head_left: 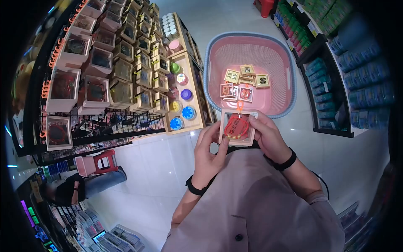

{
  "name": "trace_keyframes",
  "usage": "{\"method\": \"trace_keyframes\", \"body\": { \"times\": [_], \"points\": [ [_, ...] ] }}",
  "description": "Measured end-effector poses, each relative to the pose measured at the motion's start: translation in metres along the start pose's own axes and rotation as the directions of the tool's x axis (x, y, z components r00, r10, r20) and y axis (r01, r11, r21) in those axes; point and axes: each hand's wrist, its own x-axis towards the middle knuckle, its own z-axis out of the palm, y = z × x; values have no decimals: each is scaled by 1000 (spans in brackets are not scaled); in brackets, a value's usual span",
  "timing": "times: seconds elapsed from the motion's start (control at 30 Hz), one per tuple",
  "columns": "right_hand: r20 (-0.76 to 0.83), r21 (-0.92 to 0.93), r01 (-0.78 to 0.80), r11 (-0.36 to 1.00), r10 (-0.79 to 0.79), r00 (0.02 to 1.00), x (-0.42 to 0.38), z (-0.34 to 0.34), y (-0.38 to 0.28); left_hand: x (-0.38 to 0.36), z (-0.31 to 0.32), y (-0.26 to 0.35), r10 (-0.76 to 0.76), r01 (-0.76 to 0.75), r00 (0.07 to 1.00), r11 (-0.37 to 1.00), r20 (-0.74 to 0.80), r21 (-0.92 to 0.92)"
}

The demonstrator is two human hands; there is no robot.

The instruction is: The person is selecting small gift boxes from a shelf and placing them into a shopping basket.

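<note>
Between my two hands is a pale-framed gift box (237, 142) with a clear front. Inside it lies a red tag-shaped piece with dark characters and a red cord; an orange hook loop sticks up from its top. My left hand (208, 147) grips the box's left side, thumb at the lower front. At the right edge, my right hand (267, 136) closes its fingers on the frame. Just beyond the box stands a pink basket (218, 54) with a blue rim, holding several small boxes (247, 70), some gold-framed and some pink-framed.
On the left, a rack (147, 124) carries rows of hanging boxes. Beside it a wooden shelf (197, 113) holds colourful-lidded jars (188, 112). Bottles (324, 89) fill the right shelves. At lower left, a person (100, 185) is near a red stool (105, 161).
</note>
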Motion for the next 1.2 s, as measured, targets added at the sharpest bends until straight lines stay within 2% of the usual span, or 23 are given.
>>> {"method": "trace_keyframes", "body": {
  "times": [0.87, 1.2],
  "points": [
    [-1, 19, 17, 1000, -17, 1000, -2, -6, 1, -2, 6, 6, 6, -8, 1000, 997, 22, 76],
    [-10, 19, 21, 1000, -21, 1000, -2, -9, 3, -3, 9, 6, -9, 9, 1000, 999, 1, 39]
  ]
}}
